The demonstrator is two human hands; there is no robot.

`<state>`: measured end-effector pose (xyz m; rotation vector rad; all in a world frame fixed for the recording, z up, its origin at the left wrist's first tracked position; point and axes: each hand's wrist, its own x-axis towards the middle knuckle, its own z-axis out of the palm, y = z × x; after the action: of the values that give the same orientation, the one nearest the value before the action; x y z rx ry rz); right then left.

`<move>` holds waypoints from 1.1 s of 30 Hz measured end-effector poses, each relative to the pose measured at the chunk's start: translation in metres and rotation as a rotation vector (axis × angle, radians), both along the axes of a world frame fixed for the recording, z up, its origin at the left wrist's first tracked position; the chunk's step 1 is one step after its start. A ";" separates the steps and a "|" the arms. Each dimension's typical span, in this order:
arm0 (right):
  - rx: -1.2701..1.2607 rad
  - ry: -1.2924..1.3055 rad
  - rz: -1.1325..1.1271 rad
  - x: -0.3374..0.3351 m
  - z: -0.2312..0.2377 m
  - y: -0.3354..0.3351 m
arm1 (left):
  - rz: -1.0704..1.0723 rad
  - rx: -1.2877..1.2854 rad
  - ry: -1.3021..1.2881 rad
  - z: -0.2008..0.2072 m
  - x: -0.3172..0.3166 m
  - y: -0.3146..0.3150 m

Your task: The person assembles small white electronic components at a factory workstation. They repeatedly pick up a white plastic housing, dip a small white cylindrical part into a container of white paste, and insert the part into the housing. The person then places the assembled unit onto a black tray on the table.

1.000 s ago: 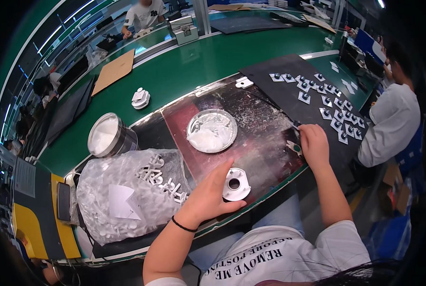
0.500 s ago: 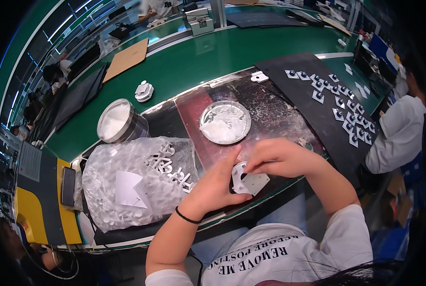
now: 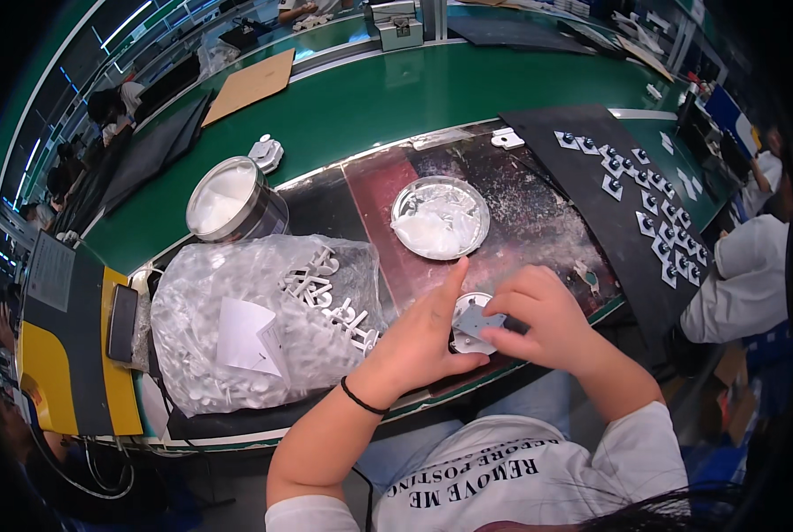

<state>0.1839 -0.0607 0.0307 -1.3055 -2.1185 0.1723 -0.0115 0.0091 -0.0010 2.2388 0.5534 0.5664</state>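
My left hand (image 3: pixel 423 341) grips a round white plastic part (image 3: pixel 464 312) by its edge, forefinger pointing up, just above the near edge of the work mat. My right hand (image 3: pixel 543 317) presses a small grey square piece (image 3: pixel 476 323) onto the face of that part. Both hands meet over the part. Just beyond them stands a shallow round dish of white paste (image 3: pixel 439 218). To the left lies a big clear bag of white plastic parts (image 3: pixel 255 328) with several parts resting on top.
A metal tin of white material (image 3: pixel 230 201) stands behind the bag. A black mat (image 3: pixel 623 168) on the right carries several small grey squares in rows. A phone (image 3: pixel 122 322) lies on a yellow-black board at the left. Another person in white (image 3: pixel 747 275) sits at right.
My right hand came in from the right with a small grey piece and joined my left hand at the round part. The part now lies between both hands.
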 end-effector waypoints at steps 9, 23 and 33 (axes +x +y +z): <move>-0.165 -0.112 -0.062 -0.001 0.008 -0.008 | -0.024 0.043 -0.072 -0.010 0.001 0.005; 0.037 -0.230 0.035 0.008 -0.001 -0.002 | -0.023 0.058 -0.061 -0.004 0.001 0.003; 0.052 -0.224 0.103 0.010 -0.002 -0.002 | -0.011 0.112 -0.056 -0.004 0.003 0.002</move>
<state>0.1942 -0.0628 0.0285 -1.2353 -2.3641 0.0131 -0.0088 0.0111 -0.0049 2.3215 0.4908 0.6672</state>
